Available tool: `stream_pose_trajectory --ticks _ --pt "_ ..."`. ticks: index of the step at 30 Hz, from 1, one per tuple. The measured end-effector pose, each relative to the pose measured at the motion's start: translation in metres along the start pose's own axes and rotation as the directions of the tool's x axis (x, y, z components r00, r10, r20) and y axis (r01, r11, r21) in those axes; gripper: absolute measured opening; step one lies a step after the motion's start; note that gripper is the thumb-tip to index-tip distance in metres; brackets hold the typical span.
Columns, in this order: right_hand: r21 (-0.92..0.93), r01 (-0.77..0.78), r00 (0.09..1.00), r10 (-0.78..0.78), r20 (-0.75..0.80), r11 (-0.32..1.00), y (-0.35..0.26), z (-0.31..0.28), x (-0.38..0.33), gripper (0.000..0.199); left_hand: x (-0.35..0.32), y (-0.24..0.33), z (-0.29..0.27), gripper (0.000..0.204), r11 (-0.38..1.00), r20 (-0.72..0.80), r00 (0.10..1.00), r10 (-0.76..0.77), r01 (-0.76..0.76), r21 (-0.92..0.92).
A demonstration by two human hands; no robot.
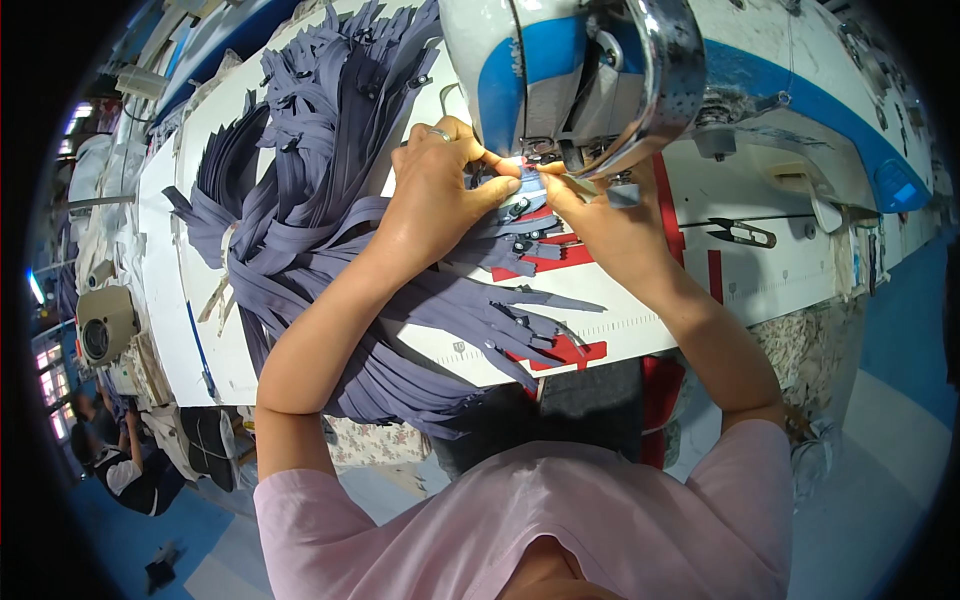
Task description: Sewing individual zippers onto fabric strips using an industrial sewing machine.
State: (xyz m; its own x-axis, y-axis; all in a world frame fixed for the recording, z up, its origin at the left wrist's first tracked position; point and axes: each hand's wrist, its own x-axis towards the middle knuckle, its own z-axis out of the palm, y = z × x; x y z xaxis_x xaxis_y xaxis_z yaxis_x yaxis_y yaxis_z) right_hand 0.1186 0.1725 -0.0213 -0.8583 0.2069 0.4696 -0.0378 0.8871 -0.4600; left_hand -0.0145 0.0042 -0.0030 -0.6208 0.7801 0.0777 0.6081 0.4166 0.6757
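Touching a blue-grey fabric zipper end [532,183] beneath the far white-and-blue sewing machine [550,50] with the bare left hand [440,190] and bare right hand [608,222]; curling fingertips close about it, being unable to tell pinch from light contact; losing some right fingers behind grey metal parts [625,193]; seeing a heaped blue-grey zipper bundle [300,230], cut off at the far edge, covering the flat white table [165,330] leftward

We look through 1 wide fisheye view — the left of 2 cameras worn side by side on the head. It faces steeply down, past the wearer's pink shirt [610,500] close below, onto the white table [165,300]. The left hand [440,185] and right hand [610,220] lie within arm's reach, above centre — straight edges curve toward our dark rim.
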Motion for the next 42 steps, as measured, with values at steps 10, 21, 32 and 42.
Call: stream_pose_trajectory --ticks 10,21,32,42 --pt "0.177 -0.107 0.992 0.116 -0.044 0.978 0.008 0.013 0.003 0.022 0.006 -0.006 0.001 0.022 1.0 -0.052 0.999 0.016 -0.016 0.004" --pt "0.152 -0.03 0.994 0.046 -0.1 0.988 0.013 0.014 0.011 0.017 0.008 -0.009 0.002 0.022 1.0 -0.056 0.998 0.008 -0.009 -0.014" --pt "0.082 0.106 0.994 -0.102 -0.045 0.991 0.022 0.004 0.009 0.033 0.008 -0.002 0.0 0.023 0.999 -0.041 0.999 -0.013 0.014 0.037" --pt "-0.144 -0.323 0.678 0.335 0.654 0.935 -0.022 -0.035 0.04 0.054 0.005 -0.006 0.001 0.021 0.997 -0.006 0.997 -0.075 0.075 0.013"
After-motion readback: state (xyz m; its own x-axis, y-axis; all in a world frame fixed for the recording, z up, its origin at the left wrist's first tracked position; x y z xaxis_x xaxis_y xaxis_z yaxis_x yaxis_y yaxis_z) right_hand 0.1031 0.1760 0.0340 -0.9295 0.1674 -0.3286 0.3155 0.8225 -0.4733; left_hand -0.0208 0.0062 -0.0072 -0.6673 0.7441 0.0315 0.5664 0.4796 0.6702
